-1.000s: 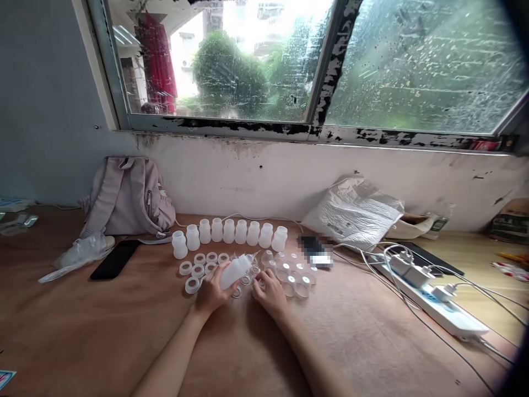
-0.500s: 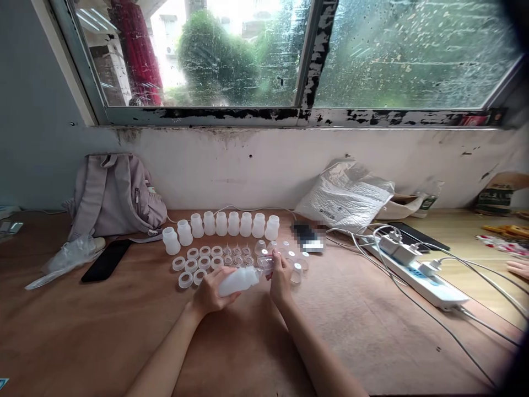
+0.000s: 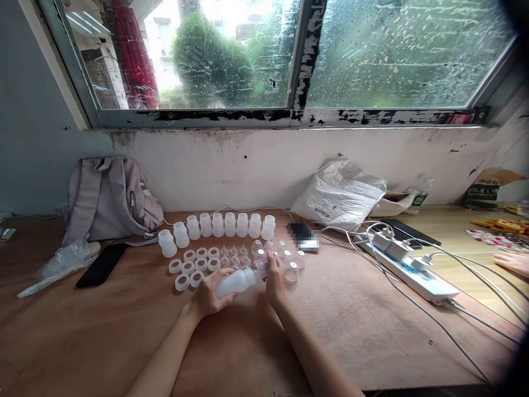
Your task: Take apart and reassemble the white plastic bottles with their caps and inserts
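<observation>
Bottle [image 3: 235,283] sits tilted in the left hand's [image 3: 209,292] curled grip over the table [image 3: 248,344], mouth toward the right hand [image 3: 276,278], whose fingers pinch a clear cap [image 3: 260,268] there. Capping seems in hand; I cannot tell whether it is seated. Next calls for keeping both aligned.

the right hand [image 3: 276,280] brought a clear piece [image 3: 260,268] up to the mouth of the bottle [image 3: 235,283], which tipped nearer level; another person's hand [image 3: 513,263] came into view.
</observation>
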The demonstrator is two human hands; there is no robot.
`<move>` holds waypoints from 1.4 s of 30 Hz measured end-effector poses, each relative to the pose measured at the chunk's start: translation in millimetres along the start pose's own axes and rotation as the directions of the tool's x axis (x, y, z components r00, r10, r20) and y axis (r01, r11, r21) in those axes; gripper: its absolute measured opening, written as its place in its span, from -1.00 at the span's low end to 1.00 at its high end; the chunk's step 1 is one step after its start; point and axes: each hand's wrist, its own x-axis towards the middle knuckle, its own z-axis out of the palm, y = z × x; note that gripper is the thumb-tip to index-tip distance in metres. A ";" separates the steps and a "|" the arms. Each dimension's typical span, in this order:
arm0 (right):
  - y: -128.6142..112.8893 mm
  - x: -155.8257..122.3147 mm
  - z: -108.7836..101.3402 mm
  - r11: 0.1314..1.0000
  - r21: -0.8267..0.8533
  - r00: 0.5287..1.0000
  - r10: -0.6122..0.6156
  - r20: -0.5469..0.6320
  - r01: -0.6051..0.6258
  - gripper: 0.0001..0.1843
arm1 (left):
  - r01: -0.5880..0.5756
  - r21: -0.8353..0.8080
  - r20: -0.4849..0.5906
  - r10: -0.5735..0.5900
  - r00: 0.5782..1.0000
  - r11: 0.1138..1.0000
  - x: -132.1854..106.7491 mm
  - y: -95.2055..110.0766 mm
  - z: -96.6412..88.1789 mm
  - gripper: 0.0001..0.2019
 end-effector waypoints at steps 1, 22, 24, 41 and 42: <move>-0.4 -2.6 1.6 1.000 0.002 1.000 0.003 0.019 -0.003 -0.68 | 0.007 0.000 0.001 -0.007 1.000 1.000 0.0 0.2 0.0 -0.58; -21.9 -5.6 2.8 0.986 0.167 0.937 -0.044 0.347 -0.015 -0.77 | 0.162 -0.063 -0.182 -0.171 0.968 0.985 5.3 2.4 -6.5 -0.68; -24.2 -5.4 1.3 0.983 0.180 0.929 -0.088 0.359 0.024 -0.74 | 0.206 -0.112 -0.189 -0.225 0.956 0.972 5.5 1.1 -7.2 -0.70; -26.6 -4.6 -0.7 0.984 0.174 0.892 -0.054 0.448 -0.028 -0.75 | 0.228 -0.140 -0.136 -0.247 0.960 0.964 4.3 1.7 -7.6 -0.71; -25.6 -3.4 -0.9 0.978 0.194 0.900 -0.016 0.436 -0.077 -0.75 | 0.216 -0.140 -0.125 -0.233 0.964 0.966 4.1 2.1 -7.6 -0.71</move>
